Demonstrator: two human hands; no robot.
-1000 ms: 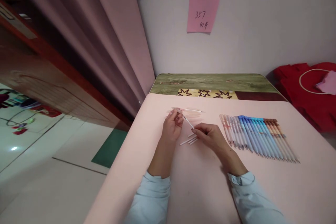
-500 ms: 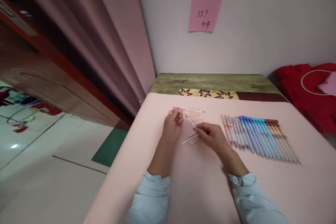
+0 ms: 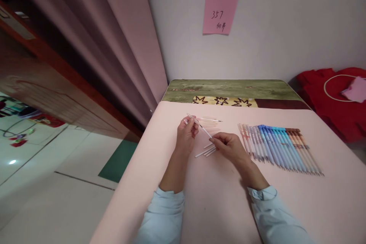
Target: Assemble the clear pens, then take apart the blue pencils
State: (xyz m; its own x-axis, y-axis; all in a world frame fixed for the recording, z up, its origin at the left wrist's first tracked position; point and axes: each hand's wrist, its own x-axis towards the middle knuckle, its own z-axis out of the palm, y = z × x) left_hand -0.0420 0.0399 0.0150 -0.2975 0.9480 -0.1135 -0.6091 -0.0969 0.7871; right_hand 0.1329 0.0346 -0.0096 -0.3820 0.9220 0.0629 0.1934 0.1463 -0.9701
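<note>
My left hand (image 3: 185, 133) is closed around a pale pen barrel (image 3: 191, 116), whose narrow end pokes out above the fingers. Between the pinched thumb and fingers of my right hand (image 3: 228, 146) is a thin white pen refill (image 3: 206, 132). Its dark tip is up against the left fingers; whether it enters the barrel I cannot tell. Several loose white refills (image 3: 202, 154) lie on the table under the right fingertips. Beyond my hands are pale, see-through pen parts (image 3: 210, 124) and another dark-tipped refill (image 3: 211, 119).
Several pens (image 3: 280, 148), running from white through blue to brown, lie side by side on the right of the pink-covered table (image 3: 223, 206). A pink note (image 3: 220, 13) hangs on the wall. Red cloth (image 3: 317, 99) is at the right, a curtain (image 3: 131, 38) at the left.
The pen barrel's end now sticks up more clearly from my left hand. Both hands keep their grip, with the refill at much the same slant. The view has shifted slightly.
</note>
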